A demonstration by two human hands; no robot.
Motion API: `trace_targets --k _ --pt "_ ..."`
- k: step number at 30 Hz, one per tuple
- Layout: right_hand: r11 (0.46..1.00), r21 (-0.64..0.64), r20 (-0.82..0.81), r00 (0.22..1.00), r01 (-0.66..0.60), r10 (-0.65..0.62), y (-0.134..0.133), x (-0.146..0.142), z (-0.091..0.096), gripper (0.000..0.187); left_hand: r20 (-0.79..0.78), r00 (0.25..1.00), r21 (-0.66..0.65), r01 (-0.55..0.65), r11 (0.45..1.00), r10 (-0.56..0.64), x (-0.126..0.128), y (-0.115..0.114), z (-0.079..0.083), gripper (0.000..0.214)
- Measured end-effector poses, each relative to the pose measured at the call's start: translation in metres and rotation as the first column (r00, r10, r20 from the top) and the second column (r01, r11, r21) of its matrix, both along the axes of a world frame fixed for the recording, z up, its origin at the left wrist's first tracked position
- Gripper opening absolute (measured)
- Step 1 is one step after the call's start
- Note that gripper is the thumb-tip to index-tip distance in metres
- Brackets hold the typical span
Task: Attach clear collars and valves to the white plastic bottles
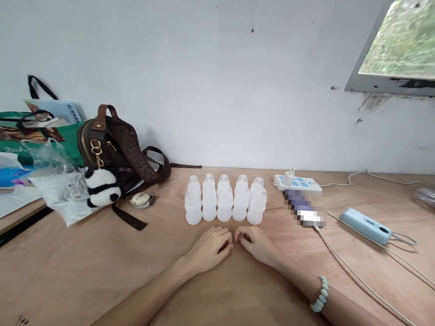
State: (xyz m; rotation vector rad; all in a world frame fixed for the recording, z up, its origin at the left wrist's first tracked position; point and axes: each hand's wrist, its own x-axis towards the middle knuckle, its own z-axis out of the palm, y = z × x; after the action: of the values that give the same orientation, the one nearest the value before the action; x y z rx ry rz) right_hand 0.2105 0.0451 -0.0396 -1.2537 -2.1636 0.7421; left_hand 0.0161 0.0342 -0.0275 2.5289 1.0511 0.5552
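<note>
My left hand (215, 249) rests on the wooden table (85, 273) with its fingers curled in. Close beside it, my right hand (255, 244) lies with its fingers curled too, the fingertips of both nearly meeting. Nothing shows in either hand. Just beyond them stand several small white frosted bottles (225, 203) with clear domed caps, upright in two tight rows. Both hands are near the front row and apart from it. A beaded bracelet (320, 293) circles my right wrist.
To the left sit a brown backpack (124, 145) with a panda plush (102, 188), a watch (143, 200), a plastic bag (66, 198) and a green bag (69, 141). To the right lie a power strip (308, 185), a phone (301, 207), a blue power bank (364, 226) and cables.
</note>
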Motion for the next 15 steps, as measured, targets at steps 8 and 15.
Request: trace_targets --k 8,15 --pt "0.999 0.042 0.053 0.998 -0.022 0.019 0.015 -0.005 0.001 0.025 0.005 0.999 0.016 0.054 0.998 -0.054 -0.011 0.007 0.0 0.014" --pt "0.997 0.072 0.064 0.997 -0.039 0.034 0.008 0.001 0.0 0.025 0.05 0.998 0.116 0.037 0.993 -0.043 -0.017 0.008 -0.001 0.016"
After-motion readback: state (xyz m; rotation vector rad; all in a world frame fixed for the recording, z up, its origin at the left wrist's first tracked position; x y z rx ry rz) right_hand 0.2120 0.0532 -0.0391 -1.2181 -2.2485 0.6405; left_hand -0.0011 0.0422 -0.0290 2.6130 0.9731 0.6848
